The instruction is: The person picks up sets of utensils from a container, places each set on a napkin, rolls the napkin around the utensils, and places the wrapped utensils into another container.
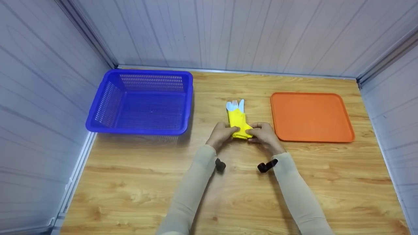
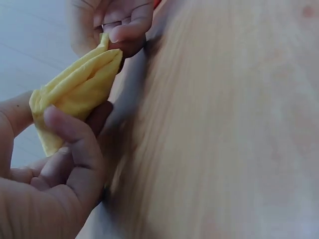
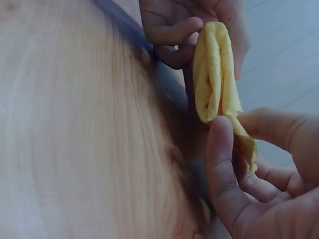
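A yellow napkin (image 1: 237, 120) is wrapped around a white spoon (image 1: 229, 106), a fork (image 1: 235, 103) and a knife (image 1: 241, 105), whose tops stick out at its far end. My left hand (image 1: 223, 133) pinches the napkin's near left side, thumb on top. On the other side my right hand (image 1: 265, 135) grips a loose flap of the napkin between thumb and fingers. From the left wrist, the folded napkin (image 2: 79, 89) spans both hands. Rolled layers of the napkin (image 3: 212, 74) show end-on in the right wrist view, where the cutlery is hidden.
A blue plastic basket (image 1: 187, 101) with slotted walls stands at the back left of the wooden table (image 1: 235, 195). To the right lies an orange tray (image 1: 312, 117), close to my right hand. Pale panel walls (image 1: 228, 36) enclose the table at the back and both sides.
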The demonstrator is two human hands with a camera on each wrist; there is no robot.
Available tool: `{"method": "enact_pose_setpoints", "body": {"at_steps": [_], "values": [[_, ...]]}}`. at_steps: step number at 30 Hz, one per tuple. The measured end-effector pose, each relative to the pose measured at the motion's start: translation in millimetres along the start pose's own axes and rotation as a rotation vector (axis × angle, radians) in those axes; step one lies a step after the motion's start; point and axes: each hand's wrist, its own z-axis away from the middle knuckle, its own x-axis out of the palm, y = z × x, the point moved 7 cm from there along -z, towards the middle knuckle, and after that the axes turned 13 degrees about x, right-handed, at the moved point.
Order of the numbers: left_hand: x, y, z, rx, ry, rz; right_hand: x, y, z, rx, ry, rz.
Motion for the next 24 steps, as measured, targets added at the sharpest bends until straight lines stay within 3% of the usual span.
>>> {"method": "enact_pose_setpoints", "body": {"at_steps": [6,12,20,24], "values": [[3.8,0.8,6.2,0.04,-0.034,0.134,0.1,-3,15,-0.09,-0.008,-0.033],[3.1,20.6,23.6,0.175,-0.107,0.232,-2.4,-16,45,-0.257,0.046,0.051],[-2.9,39.2,42.9,0.343,-0.174,0.158,3.8,-29,75,-0.419,0.015,0.012],[-3.2,43.7,48.9,0.404,-0.161,0.165,5.0,-32,80,-0.481,0.045,0.045]]}}
